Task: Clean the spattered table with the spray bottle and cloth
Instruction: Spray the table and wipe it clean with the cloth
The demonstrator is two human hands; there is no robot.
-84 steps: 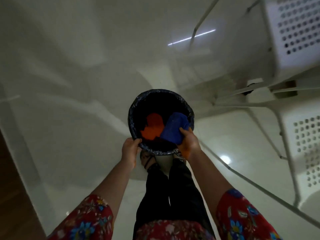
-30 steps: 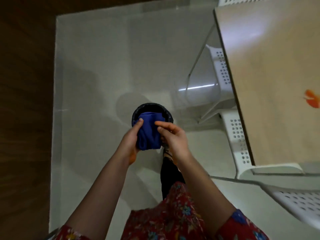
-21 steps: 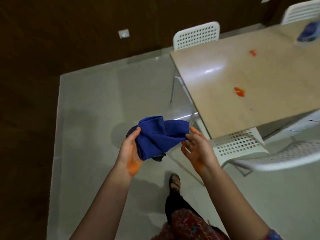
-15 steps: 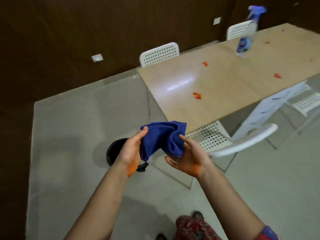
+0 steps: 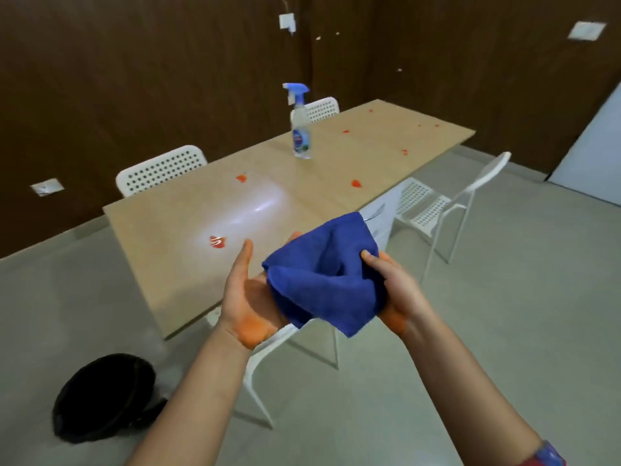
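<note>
The blue cloth [image 5: 327,280] is held in front of the surface's [image 5: 174,230] near edge, the right hand [image 5: 391,289] in a closed grip on it, the left hand [image 5: 250,295] open-palmed beneath it, while the spray bottle [image 5: 300,127] stands upright toward the far edge among orange spatters [image 5: 217,242].

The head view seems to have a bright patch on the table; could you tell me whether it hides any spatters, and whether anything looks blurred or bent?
Head view: ceiling-light glare on the table partly washes out the nearest orange spatter; the spray bottle is slightly soft; wide-angle distortion tilts walls and chairs.
</note>
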